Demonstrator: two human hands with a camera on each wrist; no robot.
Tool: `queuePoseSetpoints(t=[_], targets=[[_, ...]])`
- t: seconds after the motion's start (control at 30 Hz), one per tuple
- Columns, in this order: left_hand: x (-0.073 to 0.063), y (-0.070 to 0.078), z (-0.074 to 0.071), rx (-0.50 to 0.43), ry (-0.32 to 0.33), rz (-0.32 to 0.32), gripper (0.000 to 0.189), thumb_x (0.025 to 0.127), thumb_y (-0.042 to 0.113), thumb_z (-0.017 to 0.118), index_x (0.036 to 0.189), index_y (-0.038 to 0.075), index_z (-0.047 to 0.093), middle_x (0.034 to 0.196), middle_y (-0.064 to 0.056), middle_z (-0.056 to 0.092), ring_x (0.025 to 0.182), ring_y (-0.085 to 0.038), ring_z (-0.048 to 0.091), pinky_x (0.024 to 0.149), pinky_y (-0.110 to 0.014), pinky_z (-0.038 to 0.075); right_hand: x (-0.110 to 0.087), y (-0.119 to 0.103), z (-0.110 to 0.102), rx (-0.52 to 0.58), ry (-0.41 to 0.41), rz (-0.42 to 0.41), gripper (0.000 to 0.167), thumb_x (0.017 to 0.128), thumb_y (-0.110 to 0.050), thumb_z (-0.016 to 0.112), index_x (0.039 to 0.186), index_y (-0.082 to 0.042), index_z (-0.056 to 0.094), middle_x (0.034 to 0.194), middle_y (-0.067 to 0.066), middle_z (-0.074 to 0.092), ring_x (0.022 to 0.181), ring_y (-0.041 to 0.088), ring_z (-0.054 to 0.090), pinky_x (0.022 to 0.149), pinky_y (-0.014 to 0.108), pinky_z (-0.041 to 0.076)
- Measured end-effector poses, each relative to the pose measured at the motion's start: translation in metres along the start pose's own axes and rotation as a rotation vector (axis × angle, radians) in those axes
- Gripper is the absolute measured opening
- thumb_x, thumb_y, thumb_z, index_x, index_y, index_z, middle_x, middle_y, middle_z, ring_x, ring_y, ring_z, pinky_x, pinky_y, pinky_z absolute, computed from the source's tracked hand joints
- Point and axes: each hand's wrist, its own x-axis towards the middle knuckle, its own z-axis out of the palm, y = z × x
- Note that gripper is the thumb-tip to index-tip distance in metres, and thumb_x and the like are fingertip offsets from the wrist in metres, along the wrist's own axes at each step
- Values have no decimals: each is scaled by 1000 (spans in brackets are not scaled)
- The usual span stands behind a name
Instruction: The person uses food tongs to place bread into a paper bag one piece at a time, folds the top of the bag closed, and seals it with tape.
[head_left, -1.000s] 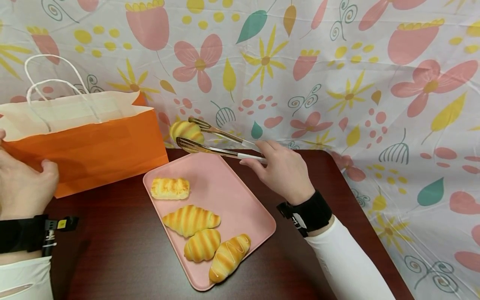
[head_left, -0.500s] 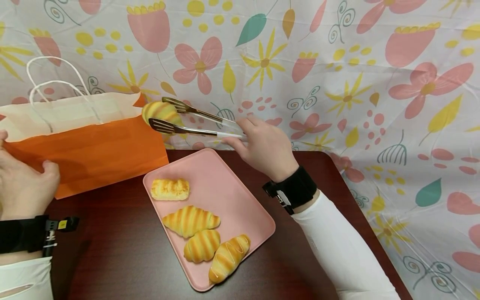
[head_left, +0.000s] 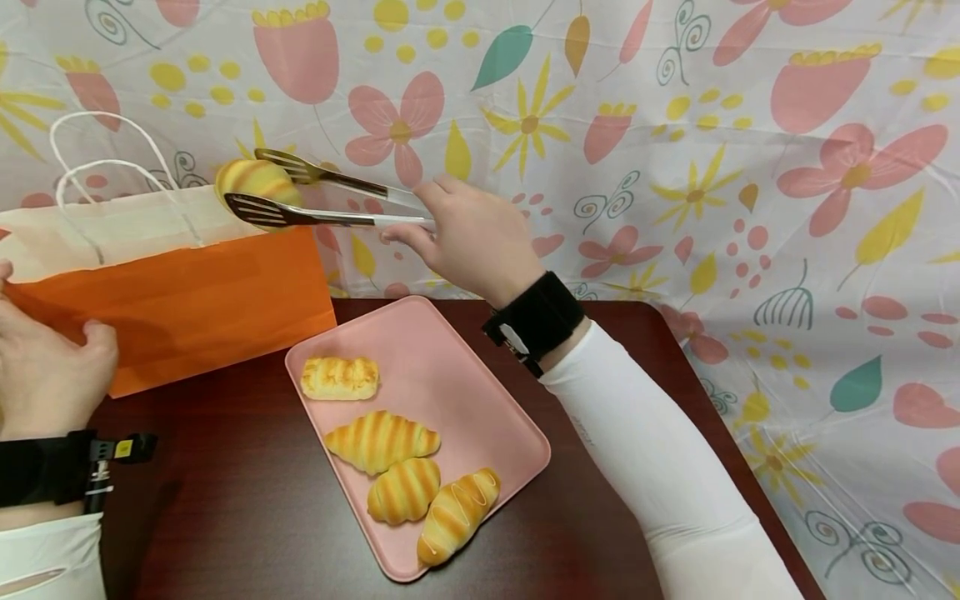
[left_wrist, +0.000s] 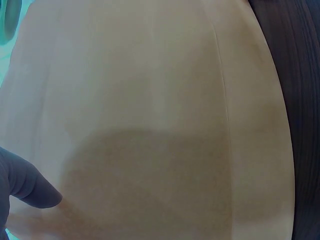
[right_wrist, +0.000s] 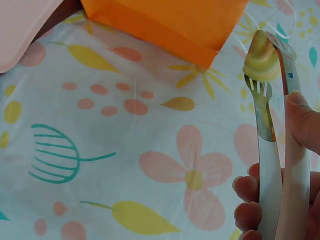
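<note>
The tongs' tips (head_left: 292, 218) look shiny metal, the bag (head_left: 225, 317) matt paper, the tray (head_left: 457, 400) smooth plastic, the table (head_left: 247, 500) glossy wood.

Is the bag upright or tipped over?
Upright: in the head view the bag stands on the table, its handles up.

A floral-print cloth (head_left: 637, 100) hangs before you. Below it, your dark reddish-brown table (head_left: 225, 500) catches soft light.
</note>
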Motion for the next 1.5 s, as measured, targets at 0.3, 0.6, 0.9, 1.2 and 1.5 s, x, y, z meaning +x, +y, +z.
queuePoseSetpoints(t=[0.3,0.6,0.9,1.2,1.5], targets=[[-30,31,0,142,73,-16,81,102,24,50,175,23,13,176,-21,13,162,-37,18,134,-56,14,36,-22,5,-80,-80,1,57,108,-67,57,117,-13,73,104,2,67,79,22,66,68,39,56],[-23,23,2,152,49,-34,82,101,27,49,174,26,11,177,-20,8,163,-37,15,134,-55,11,63,-49,11,-150,-218,-8,67,110,-69,50,150,-17,67,122,-2,72,95,16,72,82,35,61],[-24,21,1,163,63,-39,82,102,31,49,174,29,11,178,-18,8,163,-36,15,134,-54,13,81,-77,21,-216,-255,-54,59,111,-69,47,132,-20,72,115,-5,67,99,14,73,84,32,60],[-24,22,1,160,60,-28,82,101,28,49,174,27,11,177,-19,9,163,-35,14,135,-53,10,88,-99,31,-261,-321,-69,58,110,-69,50,142,-26,73,133,-7,71,111,12,73,89,34,63],[-24,22,1,147,56,-23,82,101,27,49,174,26,11,178,-19,9,164,-35,14,135,-50,10,89,-112,38,-259,-310,-90,54,110,-65,56,145,-27,72,131,-10,72,112,14,73,93,36,62]])
